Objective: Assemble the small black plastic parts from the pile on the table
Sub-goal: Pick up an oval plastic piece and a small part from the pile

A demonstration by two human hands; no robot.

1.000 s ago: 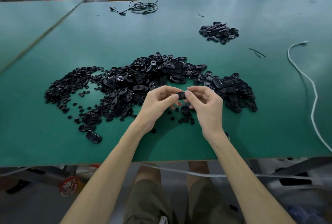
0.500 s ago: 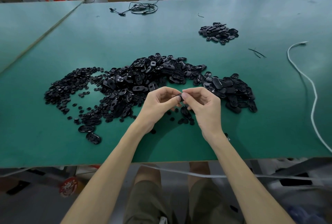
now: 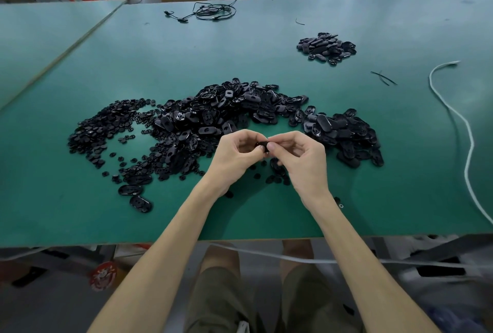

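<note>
Left hand [image 3: 234, 156] and right hand [image 3: 301, 156] pinch one small black part [image 3: 263, 145] together, above the counter [image 3: 266, 215] just before the pile [image 3: 226, 119]. Misaligned halves (mostly hidden by fingertips) could slip and drop.

Green table [image 3: 266, 47], black parts pile [image 3: 213, 116], smaller heap [image 3: 326, 48], white cord [image 3: 453, 119]

Light was even, moderately bright, from overhead. Soft shadows fell beneath forearms on table [image 3: 80, 215]. Faint sheen showed on black parts [image 3: 213, 116]. Wide-angle bend curved table edges near frame borders. Centre was sharp; far background and lower corners softer.
</note>
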